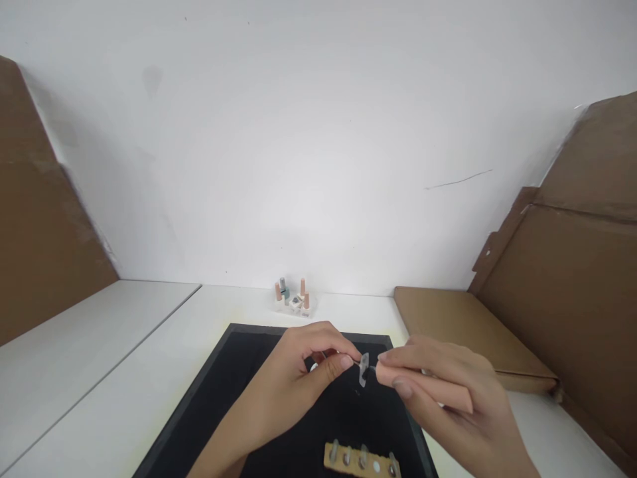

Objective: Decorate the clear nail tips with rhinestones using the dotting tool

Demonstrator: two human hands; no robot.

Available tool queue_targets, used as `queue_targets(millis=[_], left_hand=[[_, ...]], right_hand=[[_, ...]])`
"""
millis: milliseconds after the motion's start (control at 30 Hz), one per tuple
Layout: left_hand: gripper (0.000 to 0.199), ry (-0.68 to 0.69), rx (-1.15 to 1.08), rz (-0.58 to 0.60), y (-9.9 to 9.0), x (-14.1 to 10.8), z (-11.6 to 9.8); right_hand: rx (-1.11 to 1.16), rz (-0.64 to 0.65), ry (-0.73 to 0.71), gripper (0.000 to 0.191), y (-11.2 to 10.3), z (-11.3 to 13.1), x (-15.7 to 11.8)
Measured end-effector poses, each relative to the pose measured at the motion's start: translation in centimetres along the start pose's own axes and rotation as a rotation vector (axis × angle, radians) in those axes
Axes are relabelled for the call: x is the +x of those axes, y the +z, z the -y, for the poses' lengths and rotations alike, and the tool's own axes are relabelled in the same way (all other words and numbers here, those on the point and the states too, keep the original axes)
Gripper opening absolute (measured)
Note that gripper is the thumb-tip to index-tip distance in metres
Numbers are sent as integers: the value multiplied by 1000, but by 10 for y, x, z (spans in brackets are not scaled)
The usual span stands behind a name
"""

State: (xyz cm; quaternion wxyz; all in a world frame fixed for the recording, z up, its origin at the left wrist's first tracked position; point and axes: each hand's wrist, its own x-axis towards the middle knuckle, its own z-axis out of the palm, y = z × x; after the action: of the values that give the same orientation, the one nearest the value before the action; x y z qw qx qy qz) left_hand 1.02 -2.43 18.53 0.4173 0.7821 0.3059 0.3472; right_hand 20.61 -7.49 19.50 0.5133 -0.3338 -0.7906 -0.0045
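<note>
Above the black mat, my left hand pinches a thin stem between thumb and fingertips. At the end of that stem stands a translucent false nail tip, turned nearly edge-on. My right hand is closed round the long peach cap of a nail polish brush. The dark brush end points left and is at the nail tip; whether it touches cannot be made out. A small white thing shows partly behind my left fingers. Nearer to me, a tan stand carries several more translucent nail tips.
At the back of the white table, a clear tray holds several small bottles with peach or grey-blue caps. A flat cardboard piece lies at the right. Cardboard panels flank both sides, with a white wall behind.
</note>
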Motion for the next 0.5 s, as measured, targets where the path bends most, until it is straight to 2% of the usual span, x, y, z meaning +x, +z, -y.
queue_targets(millis=[167,367,500], left_hand=[[22,59,20,8,1,-2,-1],[20,14,51,4,2,0,0],[19,0,34,-13,2,3,2]], right_hand=[[-14,0,31,7,-2,-1,-3],[-77,-92,13,12,-2,-4,-3],[-28,-59,4,14,-2,-2,-2]])
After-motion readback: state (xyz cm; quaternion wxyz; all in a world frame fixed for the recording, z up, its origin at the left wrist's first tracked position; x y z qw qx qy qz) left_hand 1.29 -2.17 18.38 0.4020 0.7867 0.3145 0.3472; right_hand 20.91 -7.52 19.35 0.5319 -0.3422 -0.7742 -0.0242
